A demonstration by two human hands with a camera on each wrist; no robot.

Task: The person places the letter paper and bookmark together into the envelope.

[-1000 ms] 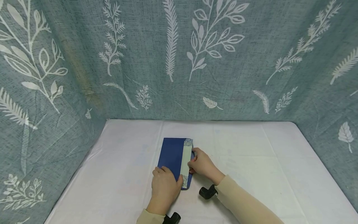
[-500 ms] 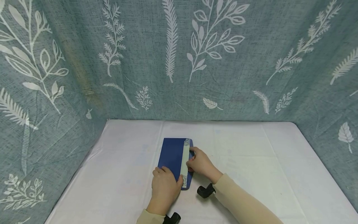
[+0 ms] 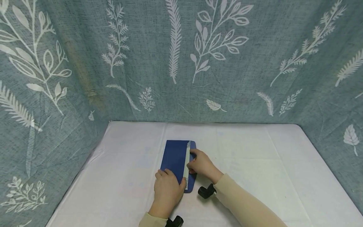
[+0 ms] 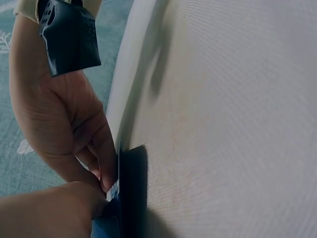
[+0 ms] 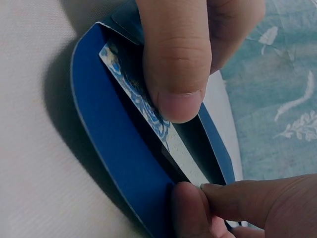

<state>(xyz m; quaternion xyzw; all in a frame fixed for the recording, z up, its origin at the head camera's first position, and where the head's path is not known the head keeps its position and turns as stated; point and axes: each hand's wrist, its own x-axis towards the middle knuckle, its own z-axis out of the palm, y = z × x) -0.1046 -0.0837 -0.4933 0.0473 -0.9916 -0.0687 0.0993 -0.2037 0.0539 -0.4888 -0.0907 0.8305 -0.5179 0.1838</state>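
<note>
In the head view a dark blue envelope [image 3: 174, 154] lies on the table, its flap [image 3: 193, 184] spread toward the right. A pale card [image 3: 186, 171] with patterned ends sits partly in its mouth, only a narrow strip showing. My right hand [image 3: 202, 164] pinches the card's outer edge; thumb and finger meet there in the right wrist view. My left hand [image 3: 167, 189] holds the lower part of the envelope, fingers on top and thumb at the mouth. Close up, that left thumb [image 5: 178, 99] lies by the card's patterned end [image 5: 136, 96], beside the raised front panel.
A white cloth covers the table [image 3: 249, 151]. Blue-green curtains [image 3: 238, 82] with white leaf prints hang behind it and at both sides. Black wrist devices [image 3: 206, 191] sit below the cream sleeves [image 3: 241, 198].
My right hand has moved left with the card, which has slid deeper into the envelope; its visible strip has narrowed and more flap shows. My left hand has stayed in place.
</note>
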